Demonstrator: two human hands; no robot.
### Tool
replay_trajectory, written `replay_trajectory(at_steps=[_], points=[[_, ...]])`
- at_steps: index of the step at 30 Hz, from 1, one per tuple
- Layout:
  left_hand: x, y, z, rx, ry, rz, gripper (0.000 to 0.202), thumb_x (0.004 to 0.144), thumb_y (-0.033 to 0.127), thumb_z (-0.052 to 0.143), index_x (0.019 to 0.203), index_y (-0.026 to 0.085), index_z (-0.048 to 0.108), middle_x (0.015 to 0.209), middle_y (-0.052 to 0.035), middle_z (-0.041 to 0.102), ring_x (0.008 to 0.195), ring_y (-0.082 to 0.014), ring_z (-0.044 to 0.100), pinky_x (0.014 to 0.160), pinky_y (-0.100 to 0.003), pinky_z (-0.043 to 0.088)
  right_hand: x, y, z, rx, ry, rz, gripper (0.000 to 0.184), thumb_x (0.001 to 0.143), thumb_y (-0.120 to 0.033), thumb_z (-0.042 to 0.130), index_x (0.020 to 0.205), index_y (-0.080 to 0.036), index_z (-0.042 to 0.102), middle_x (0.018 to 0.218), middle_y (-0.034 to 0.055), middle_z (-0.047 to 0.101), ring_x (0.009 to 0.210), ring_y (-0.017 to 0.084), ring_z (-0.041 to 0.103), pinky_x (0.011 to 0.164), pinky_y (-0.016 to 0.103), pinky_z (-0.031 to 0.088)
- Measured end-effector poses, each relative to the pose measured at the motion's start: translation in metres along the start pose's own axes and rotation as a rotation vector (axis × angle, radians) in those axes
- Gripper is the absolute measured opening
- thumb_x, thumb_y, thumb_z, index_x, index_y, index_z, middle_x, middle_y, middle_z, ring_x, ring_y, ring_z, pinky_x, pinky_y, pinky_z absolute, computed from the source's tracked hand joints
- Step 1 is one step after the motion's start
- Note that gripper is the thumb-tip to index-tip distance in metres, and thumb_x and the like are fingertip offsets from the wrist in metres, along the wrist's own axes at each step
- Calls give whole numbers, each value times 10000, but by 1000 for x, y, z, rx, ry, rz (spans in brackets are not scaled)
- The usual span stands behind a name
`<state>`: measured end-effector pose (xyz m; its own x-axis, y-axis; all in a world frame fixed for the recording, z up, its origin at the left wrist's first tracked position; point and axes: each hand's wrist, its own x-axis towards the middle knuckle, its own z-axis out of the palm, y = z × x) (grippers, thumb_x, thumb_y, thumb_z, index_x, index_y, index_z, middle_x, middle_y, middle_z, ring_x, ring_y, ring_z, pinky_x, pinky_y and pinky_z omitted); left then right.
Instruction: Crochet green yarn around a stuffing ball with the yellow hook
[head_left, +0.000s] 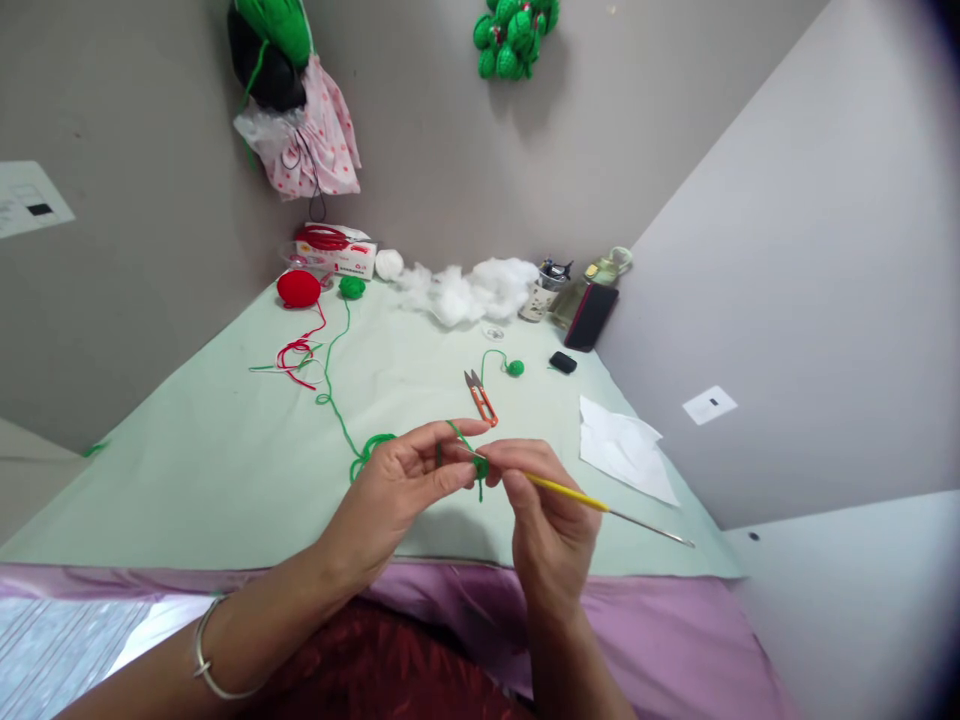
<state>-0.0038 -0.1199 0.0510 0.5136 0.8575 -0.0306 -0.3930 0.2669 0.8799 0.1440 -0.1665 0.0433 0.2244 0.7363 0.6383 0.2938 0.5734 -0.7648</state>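
My right hand (551,510) grips a crochet hook (568,491) with a yellow handle and metal ends. The hook's near tip meets a small green crochet piece (481,467), which my left hand (409,470) pinches between thumb and fingers. Green yarn (459,432) runs over the raised left index finger, and a short tail hangs below the piece. Loose loops of green yarn (367,455) lie beside my left hand, with a strand leading back to a green yarn ball (352,287). Orange thread snips (482,397) lie just beyond my fingertips.
Farther back are white stuffing (469,290), a red yarn ball (298,289), a box (337,252), a pen cup (538,298), a bottle (592,285) and a leaning phone (592,317). A small green ball (515,368) sits past the snips. White paper (626,450) lies at right.
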Motion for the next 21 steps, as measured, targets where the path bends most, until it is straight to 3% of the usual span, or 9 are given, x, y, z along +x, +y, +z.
replay_trajectory(at_steps=[6, 8, 10, 13, 16, 18, 21], points=[[2, 4, -4, -24, 4, -64, 295, 813, 274, 792, 1107, 262, 811, 860, 2, 608, 886, -154, 535, 899, -289, 412, 3, 5, -6, 246, 14, 168, 198, 1013, -245, 565, 928, -216, 742, 851, 38, 735, 646, 134, 646, 608, 293, 559], [1, 4, -5, -26, 15, -68, 292, 829, 280, 776, 1119, 272, 807, 869, 3, 598, 887, -151, 524, 896, -282, 401, 2, 3, -7, 224, 2, 178, 233, 1035, -241, 515, 947, -216, 729, 872, 42, 749, 656, 140, 671, 606, 294, 573], [0, 2, -4, 5, 46, -39, 298, 840, 283, 772, 1137, 291, 799, 867, 10, 584, 873, -145, 513, 869, -273, 396, -2, 2, -8, 64, -11, 86, 247, 1039, -187, 480, 1022, -231, 723, 912, 44, 755, 702, 150, 695, 650, 312, 593], [-2, 1, -2, 45, 111, 27, 335, 821, 274, 802, 1155, 290, 789, 846, 16, 580, 854, -143, 505, 846, -265, 398, -9, 3, -6, -280, -75, -218, 298, 985, -97, 538, 1175, -251, 708, 1021, 69, 760, 867, 186, 731, 751, 341, 614], [-2, 1, 1, -71, 89, -38, 441, 790, 296, 836, 1221, 261, 757, 831, 12, 610, 838, -146, 527, 859, -278, 417, -14, 8, -1, -508, -80, -451, 404, 927, -64, 627, 1261, -277, 704, 1128, 96, 741, 984, 220, 732, 782, 347, 624], [-1, 1, 1, -192, 21, -141, 485, 784, 316, 843, 1251, 234, 740, 845, -3, 639, 839, -149, 549, 873, -290, 429, -14, 9, 0, -494, -33, -418, 397, 933, -67, 622, 1247, -292, 714, 1115, 87, 731, 968, 213, 726, 767, 347, 622], [0, 0, 0, -267, -20, -188, 443, 805, 288, 827, 1236, 219, 749, 868, -7, 643, 836, -134, 548, 892, -284, 424, -9, 4, -1, -237, 54, -189, 278, 984, -103, 547, 1106, -267, 736, 942, 51, 721, 817, 185, 691, 711, 357, 595]])
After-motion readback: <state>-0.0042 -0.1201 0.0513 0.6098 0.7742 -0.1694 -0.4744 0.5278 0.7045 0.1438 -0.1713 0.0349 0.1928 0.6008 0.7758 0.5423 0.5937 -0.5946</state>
